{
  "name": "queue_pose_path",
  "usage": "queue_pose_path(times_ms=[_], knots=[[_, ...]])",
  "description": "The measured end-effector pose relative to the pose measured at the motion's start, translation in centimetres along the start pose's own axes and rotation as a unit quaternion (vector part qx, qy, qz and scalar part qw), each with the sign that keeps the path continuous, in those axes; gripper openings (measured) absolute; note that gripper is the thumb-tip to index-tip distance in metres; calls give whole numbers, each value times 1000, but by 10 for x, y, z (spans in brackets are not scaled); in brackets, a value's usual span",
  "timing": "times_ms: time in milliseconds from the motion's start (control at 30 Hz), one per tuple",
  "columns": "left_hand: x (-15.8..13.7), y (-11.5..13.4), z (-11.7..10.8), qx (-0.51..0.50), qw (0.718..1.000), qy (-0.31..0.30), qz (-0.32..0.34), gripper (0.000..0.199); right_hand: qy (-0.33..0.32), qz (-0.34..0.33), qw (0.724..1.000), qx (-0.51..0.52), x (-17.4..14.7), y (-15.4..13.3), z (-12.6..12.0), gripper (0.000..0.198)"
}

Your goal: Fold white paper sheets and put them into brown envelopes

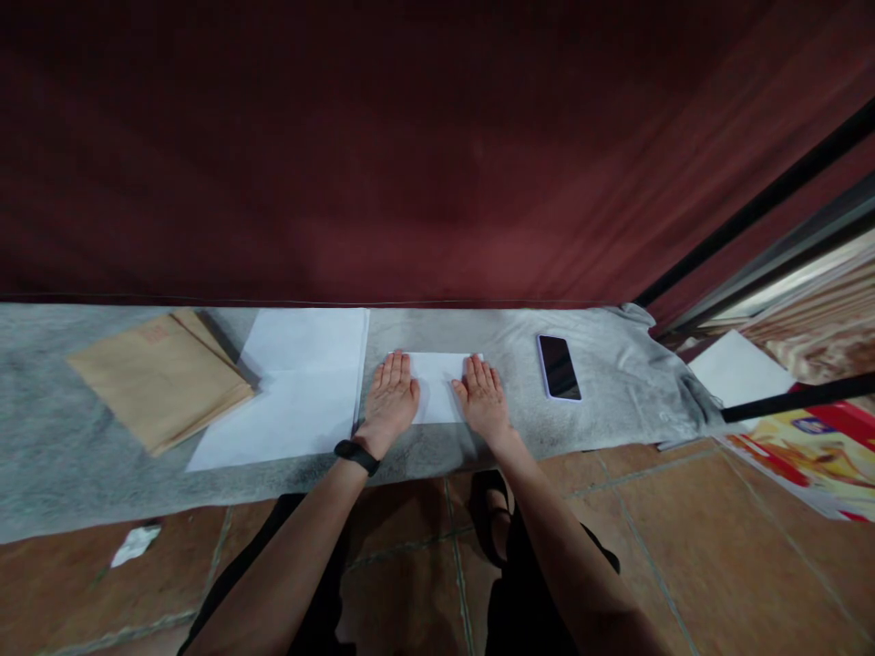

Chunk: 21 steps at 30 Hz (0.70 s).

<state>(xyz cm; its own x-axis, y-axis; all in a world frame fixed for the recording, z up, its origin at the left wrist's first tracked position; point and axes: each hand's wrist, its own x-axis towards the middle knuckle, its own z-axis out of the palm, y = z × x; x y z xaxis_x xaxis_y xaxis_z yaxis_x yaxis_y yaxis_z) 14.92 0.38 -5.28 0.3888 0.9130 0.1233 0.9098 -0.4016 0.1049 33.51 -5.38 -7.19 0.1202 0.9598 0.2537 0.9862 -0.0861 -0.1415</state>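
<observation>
A folded sheet of white paper [436, 390] lies flat on the grey cloth in front of me. My left hand [393, 392] rests palm down on its left end, fingers stretched out and pointing away from me. On the right end lies my right hand [484, 396], also flat, with the thumb spread toward the middle. Both hands hide the paper's side edges. Left of them is a stack of larger white sheets [307, 392], partly under several brown envelopes [164, 378].
A phone [561, 367] lies on the grey cloth [629, 383] to the right. Behind the surface hangs a dark red curtain [437, 182]. Black bars [799, 399] and a colourful box [820, 446] are at the far right. A crumpled tissue [135, 544] lies on the tiled floor.
</observation>
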Motion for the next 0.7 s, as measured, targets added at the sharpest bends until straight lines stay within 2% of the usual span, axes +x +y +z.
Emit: queue_pose_path(times_ms=[233, 367, 467, 600, 700], knots=[[-4, -8, 1, -7, 1000, 5, -23, 61, 7, 9, 1000, -9, -8, 20, -4, 64], [-12, -5, 0, -18, 999, 34, -25, 61, 6, 26, 1000, -8, -10, 15, -13, 66], [-29, 9, 2, -36, 997, 60, 32, 62, 4, -5, 1000, 19, -15, -4, -20, 66], [-54, 29, 12, -50, 989, 42, 135, 61, -30, -92, 993, 73, -32, -33, -22, 63], [-64, 33, 16, -39, 986, 25, 160, 63, -38, -108, 990, 85, -45, -41, -17, 62]])
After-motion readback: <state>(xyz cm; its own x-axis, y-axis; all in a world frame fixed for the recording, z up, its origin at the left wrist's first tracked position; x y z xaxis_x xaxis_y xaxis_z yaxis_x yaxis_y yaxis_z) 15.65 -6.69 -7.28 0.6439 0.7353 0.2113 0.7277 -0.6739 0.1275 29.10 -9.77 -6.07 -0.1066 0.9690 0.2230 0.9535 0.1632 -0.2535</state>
